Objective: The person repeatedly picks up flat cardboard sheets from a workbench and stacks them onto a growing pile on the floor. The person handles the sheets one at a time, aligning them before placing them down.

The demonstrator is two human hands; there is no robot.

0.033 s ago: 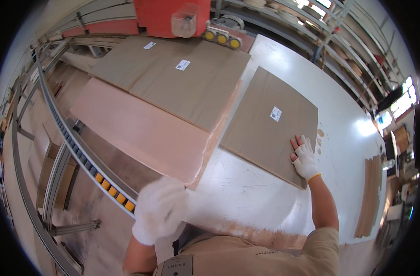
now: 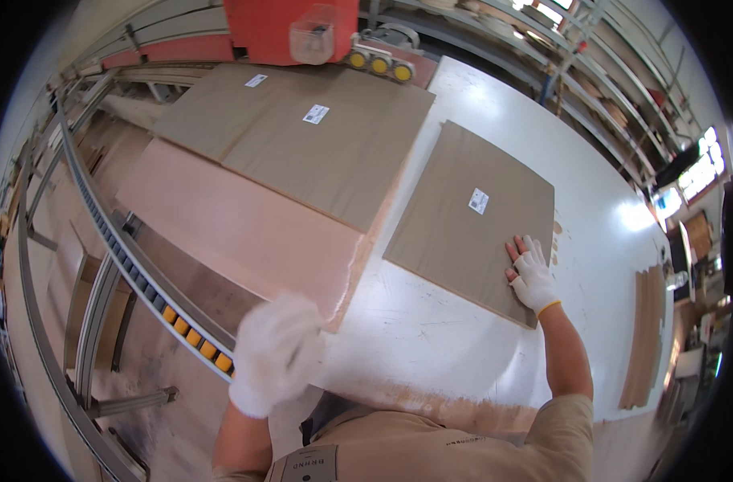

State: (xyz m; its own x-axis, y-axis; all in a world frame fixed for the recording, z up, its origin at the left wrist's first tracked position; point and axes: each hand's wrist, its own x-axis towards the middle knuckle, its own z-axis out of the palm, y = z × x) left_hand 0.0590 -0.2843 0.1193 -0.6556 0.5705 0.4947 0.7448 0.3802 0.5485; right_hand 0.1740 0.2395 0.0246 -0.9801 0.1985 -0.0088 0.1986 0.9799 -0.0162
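Note:
My right hand (image 2: 532, 275), in a white glove with some fingertips bare, lies flat on a grey-brown wood-grain panel (image 2: 455, 225). Its fingers are spread near the panel's right edge. A white printed label (image 2: 478, 201) is stuck on that panel, which rests on a white tabletop (image 2: 382, 321). My left hand (image 2: 278, 349), also gloved in white, is raised at the table's near left corner. Motion smears its fingers, so whether it holds anything is hidden. Farther left, two similar labelled panels (image 2: 326, 153) lie side by side, partly over a pinkish board (image 2: 246, 225).
A red machine (image 2: 262, 32) with yellow rollers (image 2: 379, 64) stands behind the panels. Along the left runs a curved roller rail (image 2: 134, 261) on metal legs. Thin brown strips (image 2: 643, 337) lie at the table's right edge. Metal shelving (image 2: 579, 72) rises at the back right.
My left hand has shifted slightly upward, still blurred. The whole view has shifted a little. My right hand stays flat on the panel.

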